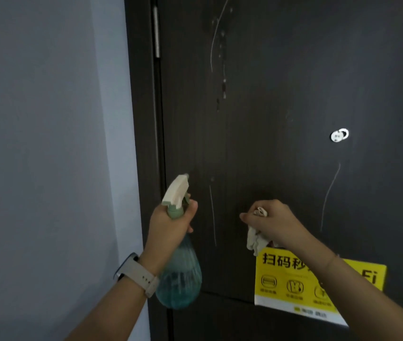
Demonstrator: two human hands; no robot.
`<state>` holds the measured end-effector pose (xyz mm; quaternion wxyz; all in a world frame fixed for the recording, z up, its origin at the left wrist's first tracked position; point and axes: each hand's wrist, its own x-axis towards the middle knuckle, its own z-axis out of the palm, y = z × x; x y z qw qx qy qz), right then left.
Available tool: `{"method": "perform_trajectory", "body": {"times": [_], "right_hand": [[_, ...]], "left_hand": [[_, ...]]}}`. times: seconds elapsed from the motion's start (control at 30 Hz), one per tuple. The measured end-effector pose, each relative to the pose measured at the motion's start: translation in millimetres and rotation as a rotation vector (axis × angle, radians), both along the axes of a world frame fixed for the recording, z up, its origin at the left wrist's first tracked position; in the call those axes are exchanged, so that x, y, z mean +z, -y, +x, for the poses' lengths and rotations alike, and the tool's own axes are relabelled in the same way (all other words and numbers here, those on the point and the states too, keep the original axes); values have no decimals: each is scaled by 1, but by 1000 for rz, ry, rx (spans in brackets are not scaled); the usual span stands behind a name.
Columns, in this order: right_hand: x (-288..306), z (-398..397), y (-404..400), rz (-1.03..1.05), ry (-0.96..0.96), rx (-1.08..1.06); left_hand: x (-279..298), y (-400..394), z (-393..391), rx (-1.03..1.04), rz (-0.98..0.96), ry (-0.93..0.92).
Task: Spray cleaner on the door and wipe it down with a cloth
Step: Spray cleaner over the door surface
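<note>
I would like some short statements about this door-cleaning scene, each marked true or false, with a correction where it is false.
1. The left hand grips the spray bottle by its neck. True.
2. The right hand is empty. False: it holds a bunched pale cloth.
3. Wet runs show on the dark door. True: streaks and drops run down its upper part.
4. The yellow sign hangs on the grey wall. False: it is on the door, below the right hand.
5. The bottle's nozzle points at the wall. False: it points up towards the door.
</note>
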<state>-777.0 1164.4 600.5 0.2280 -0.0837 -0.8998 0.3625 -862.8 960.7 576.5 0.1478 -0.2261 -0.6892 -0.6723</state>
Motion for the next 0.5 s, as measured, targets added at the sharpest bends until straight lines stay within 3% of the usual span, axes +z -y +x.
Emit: {"method": "perform_trajectory", "body": {"times": [0.27, 0.5], "right_hand": [[-15, 3, -1, -9, -16, -47], [-22, 5, -5, -28, 23, -36]], "left_hand": [[-42, -3, 2, 21, 3, 128], [-50, -7, 5, 0, 5, 125]]}}
